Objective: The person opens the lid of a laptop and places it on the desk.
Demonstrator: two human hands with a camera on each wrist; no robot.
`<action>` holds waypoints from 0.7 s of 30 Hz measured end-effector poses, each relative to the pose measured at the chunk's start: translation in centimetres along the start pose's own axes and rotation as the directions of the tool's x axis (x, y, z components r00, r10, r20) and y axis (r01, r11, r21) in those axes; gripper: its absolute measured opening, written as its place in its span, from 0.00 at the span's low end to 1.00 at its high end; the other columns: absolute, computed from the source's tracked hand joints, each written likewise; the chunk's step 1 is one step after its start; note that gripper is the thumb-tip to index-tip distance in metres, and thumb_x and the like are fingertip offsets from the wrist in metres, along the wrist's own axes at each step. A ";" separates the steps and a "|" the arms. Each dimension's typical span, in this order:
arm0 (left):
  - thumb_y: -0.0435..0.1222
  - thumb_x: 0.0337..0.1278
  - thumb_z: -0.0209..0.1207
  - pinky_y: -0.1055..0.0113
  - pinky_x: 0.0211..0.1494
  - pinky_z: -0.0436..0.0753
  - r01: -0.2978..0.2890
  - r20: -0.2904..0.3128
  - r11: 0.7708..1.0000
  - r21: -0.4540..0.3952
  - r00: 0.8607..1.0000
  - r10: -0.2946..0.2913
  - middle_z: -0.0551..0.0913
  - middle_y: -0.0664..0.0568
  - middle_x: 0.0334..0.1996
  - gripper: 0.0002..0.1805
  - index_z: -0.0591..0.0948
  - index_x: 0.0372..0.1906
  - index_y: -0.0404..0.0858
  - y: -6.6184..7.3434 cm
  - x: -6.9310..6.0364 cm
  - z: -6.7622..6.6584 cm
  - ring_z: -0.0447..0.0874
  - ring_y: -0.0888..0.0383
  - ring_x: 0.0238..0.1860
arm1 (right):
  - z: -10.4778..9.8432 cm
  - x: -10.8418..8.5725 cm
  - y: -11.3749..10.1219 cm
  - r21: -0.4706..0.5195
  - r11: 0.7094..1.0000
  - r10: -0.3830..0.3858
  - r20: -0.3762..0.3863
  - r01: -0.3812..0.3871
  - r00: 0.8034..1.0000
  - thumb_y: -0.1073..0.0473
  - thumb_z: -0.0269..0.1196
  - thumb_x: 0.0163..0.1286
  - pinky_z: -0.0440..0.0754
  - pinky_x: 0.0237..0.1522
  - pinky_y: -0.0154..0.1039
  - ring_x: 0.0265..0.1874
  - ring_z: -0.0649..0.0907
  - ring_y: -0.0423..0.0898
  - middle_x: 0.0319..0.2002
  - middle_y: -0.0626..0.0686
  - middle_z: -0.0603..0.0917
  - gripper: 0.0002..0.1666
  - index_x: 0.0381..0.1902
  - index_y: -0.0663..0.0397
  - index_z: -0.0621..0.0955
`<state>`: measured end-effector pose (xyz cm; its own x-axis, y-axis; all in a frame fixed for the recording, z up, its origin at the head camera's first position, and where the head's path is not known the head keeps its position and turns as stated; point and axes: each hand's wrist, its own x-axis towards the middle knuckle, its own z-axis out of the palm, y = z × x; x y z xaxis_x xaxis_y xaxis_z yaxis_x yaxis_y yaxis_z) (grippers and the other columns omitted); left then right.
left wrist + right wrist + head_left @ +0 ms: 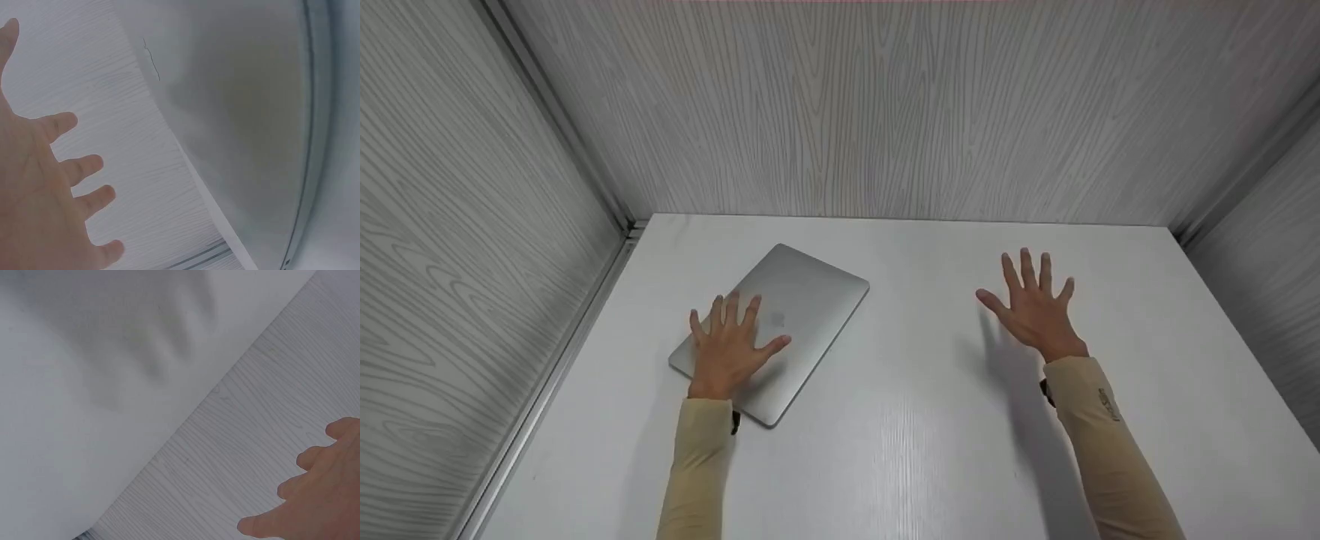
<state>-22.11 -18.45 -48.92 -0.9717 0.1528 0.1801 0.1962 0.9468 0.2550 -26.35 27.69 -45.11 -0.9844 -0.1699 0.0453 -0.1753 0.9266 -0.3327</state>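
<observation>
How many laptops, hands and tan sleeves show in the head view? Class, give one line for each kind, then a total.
Laptops: 1, the silver laptop
Hands: 2, left hand and right hand
Tan sleeves: 2, left sleeve and right sleeve
Total: 5

Wood-grain panels (840,112) wall three sides of a white tabletop (915,337), making a booth-like workspace.
</observation>
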 end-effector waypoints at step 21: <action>0.63 0.58 0.61 0.26 0.64 0.60 0.062 0.033 0.995 0.073 0.997 -0.064 0.73 0.31 0.65 0.45 0.73 0.70 0.34 1.4 -5.7 -0.8 0.67 0.32 0.66 | 5.3 5.3 -7.7 0.125 0.984 -0.130 0.005 0.128 0.992 0.40 0.58 0.76 0.65 0.63 0.70 0.69 0.67 0.70 0.70 0.72 0.67 0.43 0.72 0.68 0.67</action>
<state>-16.18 -18.23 -48.82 -0.9861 0.1011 0.1318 0.1258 0.9727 0.1951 -30.12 17.91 -47.36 -0.9532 -0.2906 0.0830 -0.2967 0.8481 -0.4390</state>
